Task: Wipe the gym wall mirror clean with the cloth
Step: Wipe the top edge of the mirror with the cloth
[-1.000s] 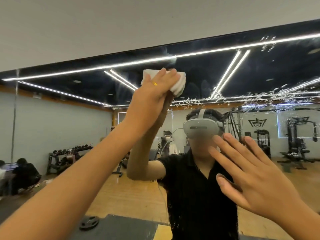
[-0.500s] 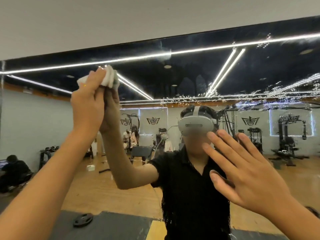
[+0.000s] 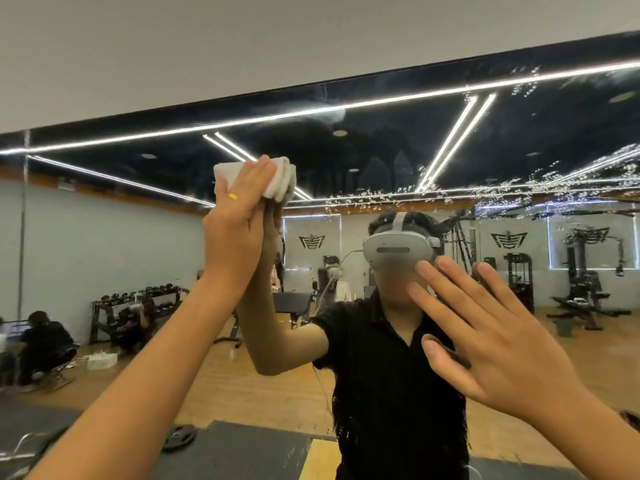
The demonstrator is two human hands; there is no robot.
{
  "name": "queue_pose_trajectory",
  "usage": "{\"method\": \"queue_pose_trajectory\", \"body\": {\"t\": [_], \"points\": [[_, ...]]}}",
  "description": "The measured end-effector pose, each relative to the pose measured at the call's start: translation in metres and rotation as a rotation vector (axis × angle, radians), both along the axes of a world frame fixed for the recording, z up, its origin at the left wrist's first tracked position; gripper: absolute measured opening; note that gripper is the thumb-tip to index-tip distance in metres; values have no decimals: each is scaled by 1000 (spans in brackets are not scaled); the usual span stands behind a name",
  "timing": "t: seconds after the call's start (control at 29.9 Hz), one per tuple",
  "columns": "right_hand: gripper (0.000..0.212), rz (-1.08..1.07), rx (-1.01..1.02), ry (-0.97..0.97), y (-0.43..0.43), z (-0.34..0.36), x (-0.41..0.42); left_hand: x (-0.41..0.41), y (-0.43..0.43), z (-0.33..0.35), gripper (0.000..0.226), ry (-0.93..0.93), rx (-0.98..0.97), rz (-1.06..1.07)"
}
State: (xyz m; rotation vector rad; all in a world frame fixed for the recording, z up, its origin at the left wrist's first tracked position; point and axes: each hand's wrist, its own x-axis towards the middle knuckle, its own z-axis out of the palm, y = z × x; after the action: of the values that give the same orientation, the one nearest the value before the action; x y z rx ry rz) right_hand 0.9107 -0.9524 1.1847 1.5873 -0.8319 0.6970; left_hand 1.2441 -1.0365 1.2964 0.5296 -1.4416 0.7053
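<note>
Left hand flat, pressing one cloth on mirror, right hand spread.

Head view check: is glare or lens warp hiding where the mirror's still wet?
Head view: the wide-angle lens bows the mirror top edge; reflected light strips glare brightly, but droplets sparkle clearly right of the cloth; left hand and right hand look sharp, with no evident motion blur.

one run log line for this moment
phase: wiping | left hand: presses cloth on mirror, upper area | right hand: fingers spread, holds nothing | left to do: droplets right of cloth
</note>
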Motion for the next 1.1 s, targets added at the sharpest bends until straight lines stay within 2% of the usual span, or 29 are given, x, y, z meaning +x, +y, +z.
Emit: {"method": "queue_pose_trajectory", "body": {"t": [0.17, 0.37, 0.53, 0.64, 0.74, 0.84, 0.94, 1.1], "points": [[66, -3, 6, -7, 1, -1, 1, -24, 22, 8, 41, 89, 98, -70], [67, 7, 14, -21, 2, -1, 1, -76, 24, 33, 45, -179, 52, -34], [69, 20, 16, -25, 2, 0, 1, -104, 39, 96, 41, 4, 70, -141], [69, 15, 21, -23, 1, 0, 1, -102, 53, 124, 47, -20, 128, -31], [68, 16, 12, -25, 2, 0, 1, -98, 59, 116, 49, -50, 161, -8], [68, 24, 14, -33, 2, -1, 2, -97, 60, 72, 48, -64, 166, -3], [69, 11, 17, -33, 3, -1, 2, -98, 51, 31, 44, -23, 161, -86], [68, 19, 22, -35, 3, -1, 1, -104, 55, 80, 44, -28, 172, -98]]}}
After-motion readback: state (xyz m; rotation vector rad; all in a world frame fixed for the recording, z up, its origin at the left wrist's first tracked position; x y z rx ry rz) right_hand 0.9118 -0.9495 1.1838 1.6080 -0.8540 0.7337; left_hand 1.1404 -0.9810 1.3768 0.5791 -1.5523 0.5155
